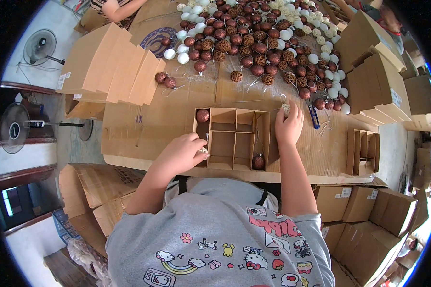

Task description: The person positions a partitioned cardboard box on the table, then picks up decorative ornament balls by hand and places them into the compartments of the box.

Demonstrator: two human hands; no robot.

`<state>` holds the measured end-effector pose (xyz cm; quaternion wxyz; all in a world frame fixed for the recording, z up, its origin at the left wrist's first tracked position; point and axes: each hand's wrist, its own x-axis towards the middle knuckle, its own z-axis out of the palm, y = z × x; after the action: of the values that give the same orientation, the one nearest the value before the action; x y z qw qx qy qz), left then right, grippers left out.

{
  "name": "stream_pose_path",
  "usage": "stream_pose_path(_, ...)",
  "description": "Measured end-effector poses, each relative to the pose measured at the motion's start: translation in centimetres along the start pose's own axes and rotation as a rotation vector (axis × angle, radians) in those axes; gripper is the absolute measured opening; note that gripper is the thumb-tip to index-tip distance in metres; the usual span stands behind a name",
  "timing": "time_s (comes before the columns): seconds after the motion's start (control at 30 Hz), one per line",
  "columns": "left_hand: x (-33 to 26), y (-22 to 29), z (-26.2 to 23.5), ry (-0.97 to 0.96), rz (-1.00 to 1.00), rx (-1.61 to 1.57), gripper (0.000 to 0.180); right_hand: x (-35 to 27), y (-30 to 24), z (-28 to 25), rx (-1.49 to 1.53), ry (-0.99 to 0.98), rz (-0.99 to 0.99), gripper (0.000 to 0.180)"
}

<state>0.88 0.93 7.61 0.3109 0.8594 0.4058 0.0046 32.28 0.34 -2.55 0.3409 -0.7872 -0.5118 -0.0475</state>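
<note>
In front of me on the table lies an open cardboard box with dividers [219, 128]. A brown glitter ball [202, 115] sits in its far left compartment, and another brown ball [258, 162] rests in the near right one. My left hand [181, 152] is closed on a cream woven ball [202, 151] at the box's near left compartment. To the right of the box, my right hand [289, 123] grips a second cream woven ball [286, 109] with a thin loop sticking up from it.
A pile of brown, white and woven balls [246, 38] covers the far table. Beside my right hand lies a blue cutter [313, 116]. Stacked cartons [98, 62] stand left, more cartons [376, 88] right. Another divided box [363, 152] sits at the right edge. A person's arm [122, 9] shows far left.
</note>
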Motion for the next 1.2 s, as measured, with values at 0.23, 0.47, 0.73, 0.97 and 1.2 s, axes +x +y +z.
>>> stream_pose_path(0.23, -0.6, 0.0, 0.4, 0.060, 0.065, -0.037, 0.041, -0.1, 0.4, 0.2, 0.010, 0.028, -0.016, 0.038)
stream_pose_path(0.47, 1.0, -0.8, 3.0, 0.384, 0.110, 0.115, 0.044, -0.3, 0.2, -0.9, 0.283, 0.013, 0.187, 0.039)
stream_pose_path(0.73, 0.8, -1.7, 4.4, 0.516, 0.092, 0.052, 0.038, -6.4, -3.3, -6.6, 0.989, -0.098, 0.505, 0.017)
stream_pose_path(0.97, 3.1, -2.3, 4.4, 0.663, 0.104, 0.040, 0.040, -8.3, -4.7, -6.8, 0.608, -0.326, 0.193, 0.037)
stream_pose_path(1.2, 5.2, -3.1, 4.5, 0.745, 0.174, 0.016, 0.037, -7.7, -5.6, -6.9, 0.179, -0.348, -0.232, 0.041)
